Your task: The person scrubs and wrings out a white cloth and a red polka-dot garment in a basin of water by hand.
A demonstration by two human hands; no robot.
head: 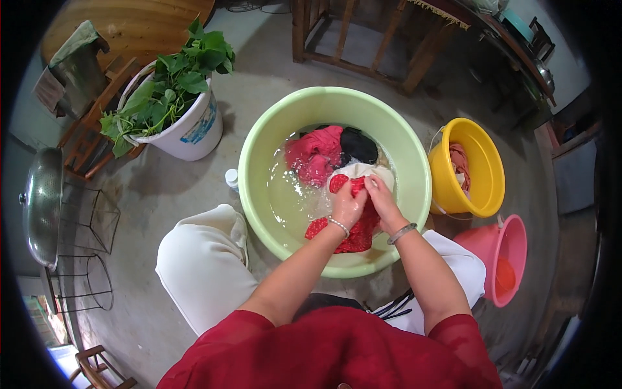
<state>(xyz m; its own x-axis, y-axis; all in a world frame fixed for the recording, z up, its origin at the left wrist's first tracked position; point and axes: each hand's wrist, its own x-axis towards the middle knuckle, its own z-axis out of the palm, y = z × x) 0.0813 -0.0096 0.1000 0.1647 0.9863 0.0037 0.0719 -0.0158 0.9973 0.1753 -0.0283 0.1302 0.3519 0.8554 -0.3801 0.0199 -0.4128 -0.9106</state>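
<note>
A large pale green plastic basin [265,119] of water stands on the floor between my knees. Over its near right half, my left hand [348,204] and my right hand [383,197] grip a wet red patterned cloth [354,236] close together. Part of that cloth hangs down inside the basin's near wall. Just beyond my fingers lies a white cloth [362,170]. Farther back, a crimson garment [316,150] and a black cloth [358,146] sit partly in the water.
To the right stand a yellow bucket [440,165] holding clothes and a pink bucket [478,243] with an orange-red object inside. A white-capped bottle [232,179] touches or nearly touches the basin's left side. Leafy greens fill a white bucket [199,131] at the back left.
</note>
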